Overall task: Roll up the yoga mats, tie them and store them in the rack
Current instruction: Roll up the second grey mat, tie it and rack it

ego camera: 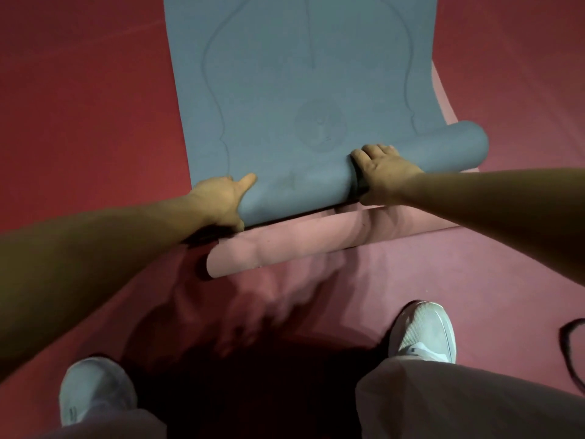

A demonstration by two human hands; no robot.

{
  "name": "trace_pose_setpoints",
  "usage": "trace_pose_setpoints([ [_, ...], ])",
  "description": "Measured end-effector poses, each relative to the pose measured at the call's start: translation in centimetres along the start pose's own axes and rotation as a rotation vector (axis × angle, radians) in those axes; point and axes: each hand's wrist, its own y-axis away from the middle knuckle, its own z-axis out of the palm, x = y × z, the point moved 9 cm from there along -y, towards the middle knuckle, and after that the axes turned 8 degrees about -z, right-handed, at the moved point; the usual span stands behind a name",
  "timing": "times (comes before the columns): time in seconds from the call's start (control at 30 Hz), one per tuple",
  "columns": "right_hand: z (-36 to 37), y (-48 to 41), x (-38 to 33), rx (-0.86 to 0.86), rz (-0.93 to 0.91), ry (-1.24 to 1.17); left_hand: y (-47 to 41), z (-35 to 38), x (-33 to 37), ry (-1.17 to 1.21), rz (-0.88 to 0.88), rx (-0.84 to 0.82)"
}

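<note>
Both shoes (422, 332) stand just short of the blue mat (300, 106). Its rolled end lies crosswise, and the flat length runs away from the person over a pink mat (285, 245). At the roll's left end the left hand (221, 201) clasps it, thumb on top; the right hand (383, 172) curls over it right of centre.

A dimly lit, dull red floor (79, 106) spreads across the whole view, paler and pinker just left of a black cord (569, 350) looping in at the right edge, with a deep shadow (253, 369) pooling farther left of that cord.
</note>
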Motion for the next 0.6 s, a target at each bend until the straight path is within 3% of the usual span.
trace_pose_setpoints([
  [0.1, 1.0, 2.2, -2.2, -0.038, 0.003, 0.047, 2.2, 1.2, 0.7, 0.003, 0.118, -0.156],
  [0.2, 3.5, 5.0, -4.9, -0.110, -0.093, 0.089, 4.7, 4.7, 1.0, 0.174, 0.226, -0.409],
  [0.27, 5.2, 6.2, -6.1, -0.161, -0.143, 0.096, 5.9, 7.1, 1.8, 0.218, 0.285, -0.491],
  [0.4, 5.2, 5.9, -5.8, -0.213, -0.145, -0.058, 5.4, 8.1, 1.4, 0.230, 0.265, -0.501],
  [0.53, 4.4, 4.0, -3.7, -0.334, -0.061, -0.269, 3.4, 4.7, 0.8, -0.280, 0.264, -0.260],
  [0.6, 3.8, 2.8, -3.2, -0.340, -0.059, -0.259, 3.2, 3.2, 1.5, -0.311, 0.269, -0.164],
])
